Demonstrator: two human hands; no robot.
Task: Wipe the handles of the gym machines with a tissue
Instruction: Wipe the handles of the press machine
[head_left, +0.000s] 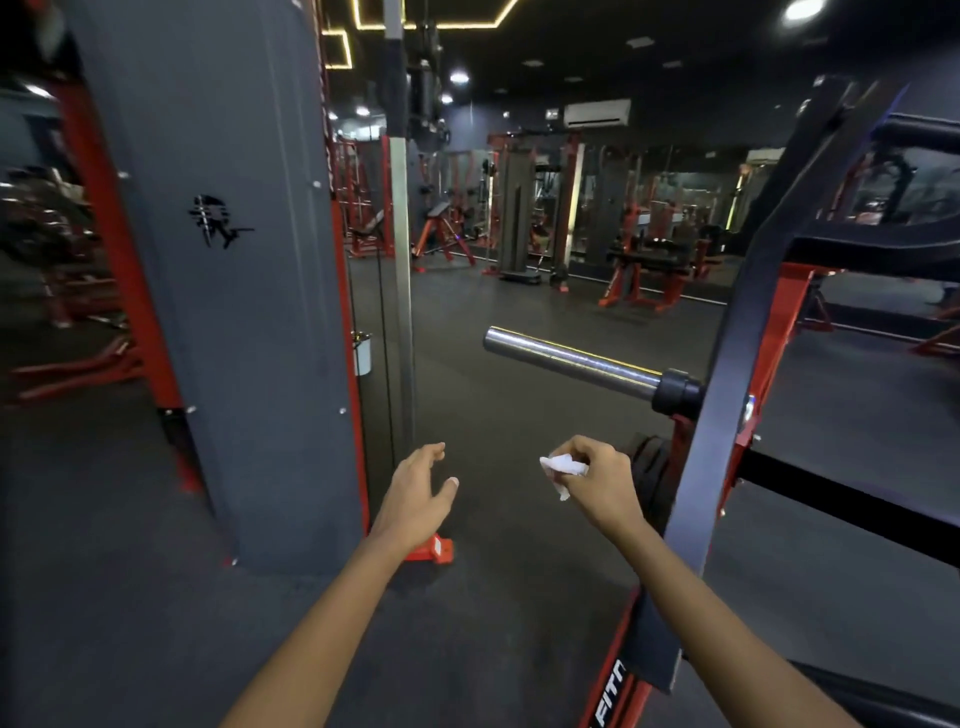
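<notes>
The right hand (597, 478) clutches a crumpled white tissue (563, 467) in curled fingers, held in the air below the shiny chrome weight-sleeve bar (571, 358). The left hand (421, 488) hovers beside it, fingers loose and spread, holding nothing, near the tall grey cable-machine column (234, 260).

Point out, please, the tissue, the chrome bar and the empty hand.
tissue (563, 466), head view, on the crumpled white wad.
chrome bar (571, 357), head view, mid-length of the shiny sleeve.
left hand (415, 499), head view, back of the hand.
</notes>
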